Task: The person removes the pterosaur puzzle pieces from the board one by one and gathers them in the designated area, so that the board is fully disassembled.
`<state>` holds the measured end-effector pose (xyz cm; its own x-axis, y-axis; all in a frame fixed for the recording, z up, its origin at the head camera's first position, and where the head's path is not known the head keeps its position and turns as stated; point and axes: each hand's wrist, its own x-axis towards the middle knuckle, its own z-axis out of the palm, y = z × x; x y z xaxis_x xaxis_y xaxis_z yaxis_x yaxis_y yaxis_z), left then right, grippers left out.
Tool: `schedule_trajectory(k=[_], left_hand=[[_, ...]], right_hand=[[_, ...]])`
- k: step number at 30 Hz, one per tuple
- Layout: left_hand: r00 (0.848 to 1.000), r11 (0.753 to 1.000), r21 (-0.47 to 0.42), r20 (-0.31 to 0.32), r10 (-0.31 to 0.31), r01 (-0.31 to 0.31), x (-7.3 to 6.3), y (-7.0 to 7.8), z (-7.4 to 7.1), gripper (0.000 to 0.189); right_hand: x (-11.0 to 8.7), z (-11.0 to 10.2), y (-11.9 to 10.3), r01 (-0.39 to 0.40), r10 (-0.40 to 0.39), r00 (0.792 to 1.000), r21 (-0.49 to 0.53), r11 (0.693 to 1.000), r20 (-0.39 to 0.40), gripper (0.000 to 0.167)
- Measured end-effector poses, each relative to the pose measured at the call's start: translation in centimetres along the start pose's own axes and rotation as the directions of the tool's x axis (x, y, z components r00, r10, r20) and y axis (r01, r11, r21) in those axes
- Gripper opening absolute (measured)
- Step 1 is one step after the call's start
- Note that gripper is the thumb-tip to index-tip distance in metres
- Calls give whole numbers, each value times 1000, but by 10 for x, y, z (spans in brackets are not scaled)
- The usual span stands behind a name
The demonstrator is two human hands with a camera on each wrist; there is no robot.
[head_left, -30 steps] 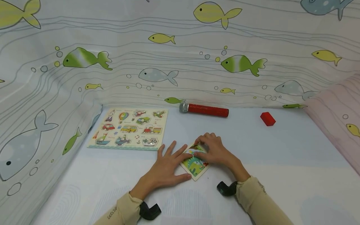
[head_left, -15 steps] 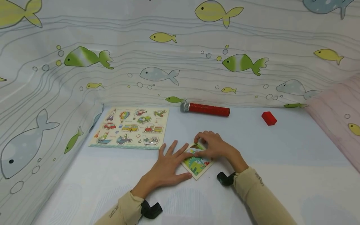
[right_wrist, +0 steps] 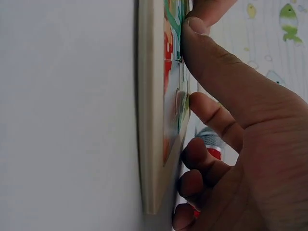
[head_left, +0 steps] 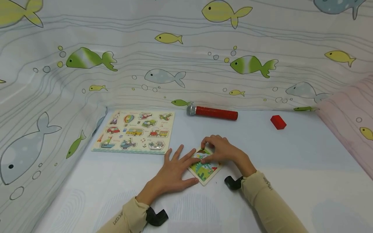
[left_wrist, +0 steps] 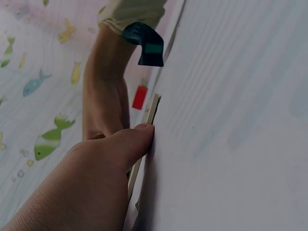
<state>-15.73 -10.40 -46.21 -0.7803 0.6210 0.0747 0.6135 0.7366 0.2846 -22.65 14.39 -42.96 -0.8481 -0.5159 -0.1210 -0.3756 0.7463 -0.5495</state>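
Observation:
A small square jigsaw puzzle (head_left: 205, 174) in a pale wooden frame lies cornerwise on the table, showing a green and blue dinosaur picture. My left hand (head_left: 172, 173) spreads its fingers from the left; the index fingertip is on the picture, and the thumb touches the frame's near edge (left_wrist: 153, 111). From the right, my right hand (head_left: 222, 150) holds the puzzle with bent fingers. In the right wrist view, its thumb (right_wrist: 211, 55) presses on the picture and its index fingertip touches farther along. The other fingers curl beyond the frame, and the hand hides part of the picture.
A larger peg puzzle board (head_left: 140, 139) with vehicle pieces lies left, close to the left fingertips. At the back are a red microphone (head_left: 215, 112) and a red block (head_left: 278, 122). Fish-printed cloth (head_left: 163, 58) walls the table.
The right forearm has shifted slightly up and left. Both hands stay on the puzzle, which lies nearly where it was; the whole view moved a little.

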Motion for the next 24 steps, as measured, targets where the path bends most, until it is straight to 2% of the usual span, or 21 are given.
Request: schedule_trajectory(k=[7,14,24], left_hand=[[1000,1000,-10,-7,0,0,0,2,0,65],[1000,1000,-25,-15,2,-3,2,1,-2,64],[1000,999,-43,-26,12,-13,0,2,-2,63]], right_hand=[[0,-2,-1,-17,17,1000,26,1000,11,45],[3,-4,-1,-32,32,999,11,999,19,44],[3,1,-1,-44,43,999,35,998,14,47]])
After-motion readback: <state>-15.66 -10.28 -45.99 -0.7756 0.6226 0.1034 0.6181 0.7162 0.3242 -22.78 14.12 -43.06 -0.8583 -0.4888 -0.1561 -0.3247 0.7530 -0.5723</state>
